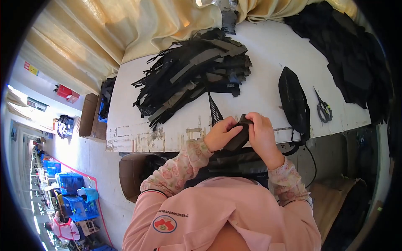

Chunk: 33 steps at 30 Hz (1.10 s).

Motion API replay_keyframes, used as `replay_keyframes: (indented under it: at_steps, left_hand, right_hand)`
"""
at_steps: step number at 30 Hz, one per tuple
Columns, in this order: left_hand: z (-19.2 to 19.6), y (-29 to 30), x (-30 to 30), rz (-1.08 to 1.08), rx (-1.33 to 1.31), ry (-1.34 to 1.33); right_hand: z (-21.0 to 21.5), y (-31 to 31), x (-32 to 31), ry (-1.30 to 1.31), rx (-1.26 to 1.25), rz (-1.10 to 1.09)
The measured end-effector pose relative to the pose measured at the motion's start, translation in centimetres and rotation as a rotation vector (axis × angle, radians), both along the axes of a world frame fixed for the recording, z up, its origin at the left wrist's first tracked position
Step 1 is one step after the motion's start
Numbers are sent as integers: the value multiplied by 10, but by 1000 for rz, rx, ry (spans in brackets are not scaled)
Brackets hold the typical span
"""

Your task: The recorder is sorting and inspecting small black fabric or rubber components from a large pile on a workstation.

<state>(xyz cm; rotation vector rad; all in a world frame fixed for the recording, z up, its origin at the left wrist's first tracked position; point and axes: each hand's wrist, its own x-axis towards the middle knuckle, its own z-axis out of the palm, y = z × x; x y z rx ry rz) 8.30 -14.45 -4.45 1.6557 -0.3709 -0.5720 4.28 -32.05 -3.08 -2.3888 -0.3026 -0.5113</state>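
Observation:
Close to the front edge of the white table, my left hand point(220, 134) and my right hand point(260, 133) hold a dark fabric piece point(238, 139) between them. Fingers and thumb of each hand are pinched on it, the right at its upper corner. A black mesh strip point(215, 109) runs from a heap of black fabric strips point(188, 75) down to my left hand; whether it joins the held piece is hidden. To the right of my hands lie a long black fabric bundle point(293, 100) and dark-handled scissors point(323, 109).
More black fabric point(356, 58) covers the table's far right and hangs over its edge. Beige curtains point(155, 25) border the back of the white table point(264, 54). Cardboard boxes point(130, 175) stand below and left. Blue crates point(71, 184) sit on the floor farther left.

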Motion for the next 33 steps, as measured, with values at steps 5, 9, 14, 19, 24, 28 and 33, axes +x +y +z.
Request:
replay_keyframes:
  at_steps: [5,9,14,19,24,28,33]
  left_hand:
    - [-17,15,1,13,118,-122]
    - [-7,15,-9,-27,189,-276]
    - [3,14,-27,-30,203,-852]
    - [2,12,-29,41,180,-712]
    - [1,23,-26,1,-34,-81]
    - [4,33,-18,38,-336,80]
    - [-1,37,-13,70,-345,-137]
  right_hand:
    - [-12,2,4,149,44,116]
    - [-13,-6,15,92,-82,265]
    - [-24,-11,28,142,223,124]
    - [-36,3,17,786,1062,74]
    - [-37,2,10,841,1171,366]
    - [-10,0,6,1010,1267,495]
    - [-18,2,0,1071,1254,673]
